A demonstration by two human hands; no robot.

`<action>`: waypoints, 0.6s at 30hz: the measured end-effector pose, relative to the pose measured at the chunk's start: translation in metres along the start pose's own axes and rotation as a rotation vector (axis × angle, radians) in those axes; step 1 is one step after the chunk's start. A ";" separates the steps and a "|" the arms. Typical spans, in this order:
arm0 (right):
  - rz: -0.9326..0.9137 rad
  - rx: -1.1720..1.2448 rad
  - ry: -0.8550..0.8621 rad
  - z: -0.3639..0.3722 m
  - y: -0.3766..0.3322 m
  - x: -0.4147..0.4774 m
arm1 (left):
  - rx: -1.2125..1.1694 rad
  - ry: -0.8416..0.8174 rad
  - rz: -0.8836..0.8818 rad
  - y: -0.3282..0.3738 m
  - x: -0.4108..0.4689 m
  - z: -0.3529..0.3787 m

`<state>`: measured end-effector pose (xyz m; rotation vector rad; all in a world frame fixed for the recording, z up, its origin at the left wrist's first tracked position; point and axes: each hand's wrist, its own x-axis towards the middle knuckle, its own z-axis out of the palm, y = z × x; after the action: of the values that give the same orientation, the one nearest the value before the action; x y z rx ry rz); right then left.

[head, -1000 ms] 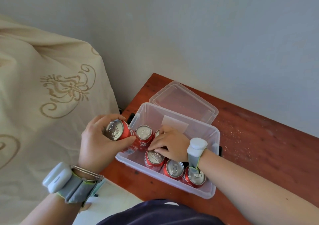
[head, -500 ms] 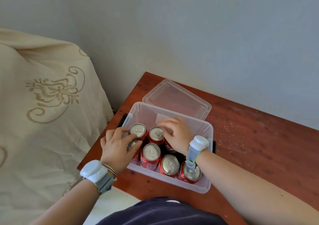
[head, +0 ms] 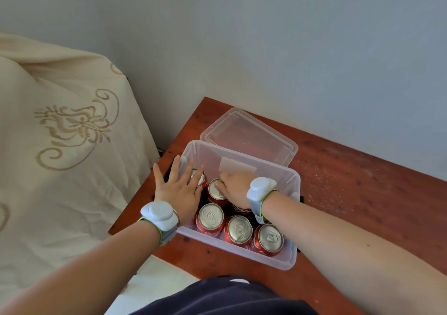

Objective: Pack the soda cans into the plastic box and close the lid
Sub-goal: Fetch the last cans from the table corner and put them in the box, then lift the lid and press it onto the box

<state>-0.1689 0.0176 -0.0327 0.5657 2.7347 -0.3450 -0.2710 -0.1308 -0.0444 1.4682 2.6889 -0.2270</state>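
Observation:
A clear plastic box (head: 287,256) stands on the wooden table with several red soda cans upright inside. Three cans form the near row, the middle one (head: 239,229) fully visible. In the far row, one can (head: 200,179) lies partly under my left hand (head: 177,190), which is flat with fingers spread over the box's left end. My right hand (head: 235,189) reaches into the box with fingers curled around a far-row can (head: 238,209) that it mostly hides; its fingertips touch the neighbouring can (head: 215,193). The clear lid (head: 249,133) lies open side up behind the box.
The red-brown table (head: 362,206) runs right along the grey wall, with pale specks on it. A cream embroidered cloth (head: 60,145) covers something bulky left of the table. White floor (head: 157,278) shows below the table's near corner.
My left hand lowered a can into the box's left end, let it go and spread flat. My right hand stayed inside the box among the far-row cans.

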 end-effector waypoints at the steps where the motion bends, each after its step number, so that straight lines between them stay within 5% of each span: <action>1: 0.001 0.022 -0.002 0.000 0.000 0.000 | 0.005 -0.009 -0.009 0.001 0.002 -0.002; 5: -0.037 0.170 -0.002 -0.007 0.013 0.000 | -0.076 0.004 -0.003 0.002 0.001 -0.008; 9: -0.025 0.332 0.194 -0.036 0.038 -0.004 | -0.199 0.086 -0.023 0.000 0.002 -0.007; 13: 0.062 0.372 0.349 -0.071 0.074 0.021 | -0.152 0.107 0.233 0.004 0.002 -0.002; 18: 0.277 0.287 0.234 -0.076 0.131 0.083 | -0.096 0.036 0.354 0.004 0.003 -0.001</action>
<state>-0.2058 0.1857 -0.0151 1.1119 2.7887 -0.6414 -0.2694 -0.1255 -0.0442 1.8928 2.3696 -0.0492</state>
